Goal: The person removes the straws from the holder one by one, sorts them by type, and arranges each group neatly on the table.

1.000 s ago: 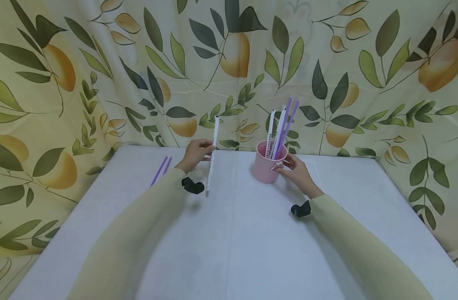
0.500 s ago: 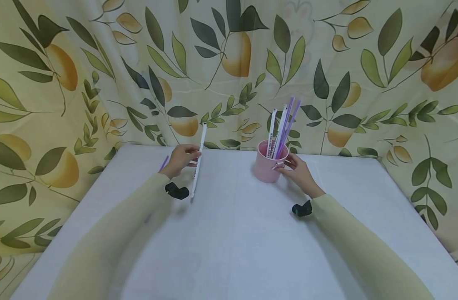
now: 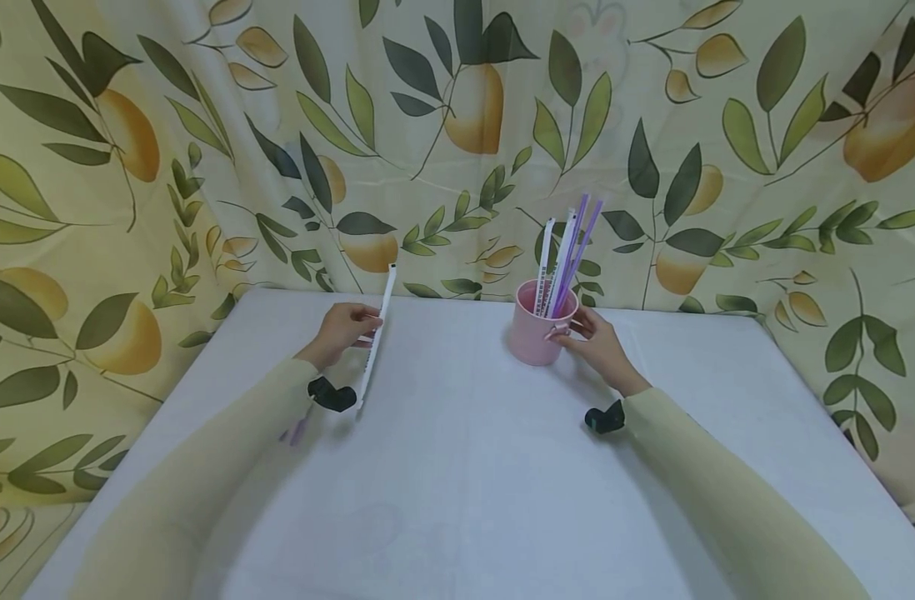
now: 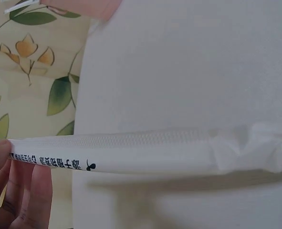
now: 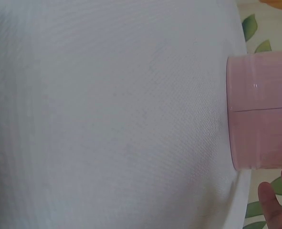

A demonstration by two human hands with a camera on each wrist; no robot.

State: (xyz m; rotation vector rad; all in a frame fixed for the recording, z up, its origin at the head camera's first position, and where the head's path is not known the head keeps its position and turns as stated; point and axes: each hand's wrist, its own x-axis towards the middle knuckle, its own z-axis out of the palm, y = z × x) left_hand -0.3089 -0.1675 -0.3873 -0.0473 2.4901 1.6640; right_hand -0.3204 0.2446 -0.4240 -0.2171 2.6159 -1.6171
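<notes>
My left hand (image 3: 342, 330) pinches a paper-wrapped straw (image 3: 376, 343) between thumb and fingers, left of centre over the table. In the left wrist view the white wrapper (image 4: 145, 153) carries black print near the fingers (image 4: 39, 191) and is crumpled at its other end. The straw leans, its top tilted to the right. My right hand (image 3: 602, 348) holds a pink mug (image 3: 530, 340) at its handle. Several straws stand in the mug: white-wrapped straws (image 3: 545, 254) and purple straws (image 3: 583, 237). The right wrist view shows the mug's lower wall (image 5: 262, 133) and two fingertips (image 5: 270, 202) beside it.
Purple straws (image 3: 297, 432) lie on the white-covered table (image 3: 487, 483), mostly hidden under my left sleeve (image 3: 195, 467). Behind the table's far edge hangs a curtain (image 3: 457, 192) printed with leaves and fruit. A black strap (image 3: 332, 395) sits at my left wrist.
My left hand has moved left and slightly toward me with the wrapped straw, whose top tilts further right. The purple straws are now mostly covered by that arm. My right hand and the mug stay put.
</notes>
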